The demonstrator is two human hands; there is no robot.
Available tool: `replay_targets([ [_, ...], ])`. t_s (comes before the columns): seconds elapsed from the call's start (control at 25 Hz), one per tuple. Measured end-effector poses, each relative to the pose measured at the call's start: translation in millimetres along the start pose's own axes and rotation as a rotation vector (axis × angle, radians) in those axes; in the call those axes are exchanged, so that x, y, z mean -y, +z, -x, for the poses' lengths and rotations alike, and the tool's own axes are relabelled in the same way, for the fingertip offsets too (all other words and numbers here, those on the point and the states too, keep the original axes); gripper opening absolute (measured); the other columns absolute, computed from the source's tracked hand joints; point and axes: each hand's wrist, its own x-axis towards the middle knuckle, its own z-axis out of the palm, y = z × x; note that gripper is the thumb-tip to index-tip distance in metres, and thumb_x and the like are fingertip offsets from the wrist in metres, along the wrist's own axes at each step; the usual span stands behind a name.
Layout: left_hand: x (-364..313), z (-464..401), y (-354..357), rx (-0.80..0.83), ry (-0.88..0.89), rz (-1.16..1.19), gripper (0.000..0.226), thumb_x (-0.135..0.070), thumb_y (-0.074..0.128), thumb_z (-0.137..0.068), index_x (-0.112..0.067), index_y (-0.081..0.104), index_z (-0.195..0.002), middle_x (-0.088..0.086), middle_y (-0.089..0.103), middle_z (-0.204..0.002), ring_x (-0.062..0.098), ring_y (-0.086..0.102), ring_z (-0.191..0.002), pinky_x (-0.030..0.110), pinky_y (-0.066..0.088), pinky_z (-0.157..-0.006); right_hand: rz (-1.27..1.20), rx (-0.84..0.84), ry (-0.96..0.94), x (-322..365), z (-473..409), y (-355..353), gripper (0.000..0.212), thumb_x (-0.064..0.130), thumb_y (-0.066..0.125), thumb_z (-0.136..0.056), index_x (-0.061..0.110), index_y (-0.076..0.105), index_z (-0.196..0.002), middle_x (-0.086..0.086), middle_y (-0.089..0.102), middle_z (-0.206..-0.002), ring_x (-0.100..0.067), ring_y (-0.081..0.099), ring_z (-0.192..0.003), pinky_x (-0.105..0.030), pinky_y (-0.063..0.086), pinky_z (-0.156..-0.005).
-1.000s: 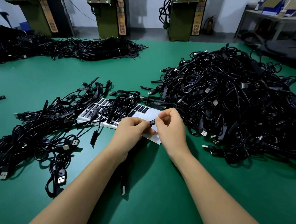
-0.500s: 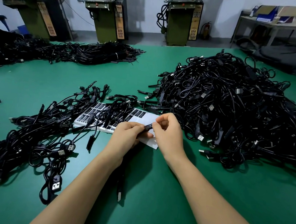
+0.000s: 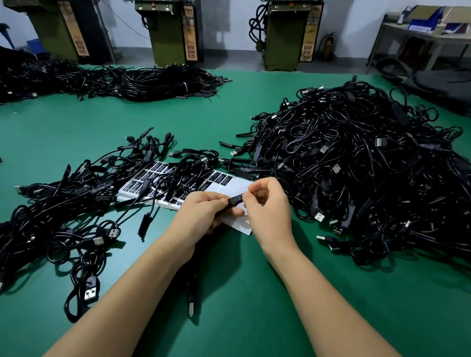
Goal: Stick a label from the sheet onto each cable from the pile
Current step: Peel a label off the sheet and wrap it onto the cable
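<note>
Green table [image 3: 242, 337] holds cable pile [image 3: 372, 174]; green machines [image 3: 174, 25] stand behind.

- One label sheet [image 3: 222, 180]
- One big cable pile [image 3: 372, 174] on the right, too tangled to count
- Two hands: left hand [image 3: 200, 214], right hand [image 3: 269, 207]
- Three green machines [image 3: 171, 25] far off
- One fire extinguisher [image 3: 328, 46]
</note>
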Motion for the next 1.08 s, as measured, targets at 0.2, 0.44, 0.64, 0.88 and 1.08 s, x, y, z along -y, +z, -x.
replay_targets([
  [0.2,1.3,1.0,2.4,-0.006,0.053,-0.003,0.024,-0.019,0.060,-0.093,-0.010,0.071,-0.075,-0.006,0.070,-0.061,-0.002,0.045,-0.038,0.008,0.032,-0.039,0.024,0.014,-0.025,1.2,1.0,0.3,0.014,0.001,0.058,-0.087,0.015,0.054,-0.086,0.006,0.054,-0.075,-0.012,0.052,-0.072,-0.031,0.046,-0.072],
  [0.44,3.6,-0.4,4.2,-0.030,0.060,-0.009,0.024,-0.014,0.058,-0.094,-0.005,0.073,-0.078,-0.002,0.071,-0.064,0.000,0.050,-0.040,0.009,0.035,-0.040,0.042,0.015,-0.033,2.3,2.1,0.5,0.013,0.002,0.057,-0.088,0.014,0.054,-0.088,0.006,0.053,-0.073,-0.010,0.052,-0.069,-0.030,0.046,-0.070],
  [0.64,0.0,1.2,3.0,-0.018,0.013,0.036,0.021,-0.012,0.051,-0.097,-0.005,0.068,-0.087,-0.002,0.073,-0.069,0.001,0.038,-0.037,0.011,0.028,-0.036,0.025,0.019,-0.040,2.5,1.8,-0.9,0.012,0.001,0.054,-0.091,0.014,0.053,-0.090,0.002,0.054,-0.079,-0.012,0.058,-0.074,-0.027,0.046,-0.069],
  [0.88,-2.5,-0.7,2.0,-0.032,-0.040,0.029,0.024,-0.004,0.045,-0.096,-0.011,0.066,-0.087,-0.002,0.073,-0.068,0.005,0.030,-0.040,0.013,0.023,-0.037,-0.130,0.003,0.037,4.5,-0.9,-3.0,0.022,0.000,0.055,-0.091,0.019,0.050,-0.081,-0.003,0.054,-0.078,-0.017,0.057,-0.074,-0.032,0.049,-0.075],
  [1.08,0.0,-0.8,1.8,-0.010,-0.002,-0.006,0.025,-0.004,0.044,-0.098,-0.011,0.066,-0.089,-0.004,0.072,-0.064,-0.001,0.034,-0.037,0.010,0.026,-0.037,-0.178,-0.023,0.012,3.5,-2.3,-3.5,0.019,0.003,0.058,-0.089,0.020,0.050,-0.082,0.002,0.052,-0.075,-0.010,0.050,-0.070,-0.021,0.045,-0.067],
])
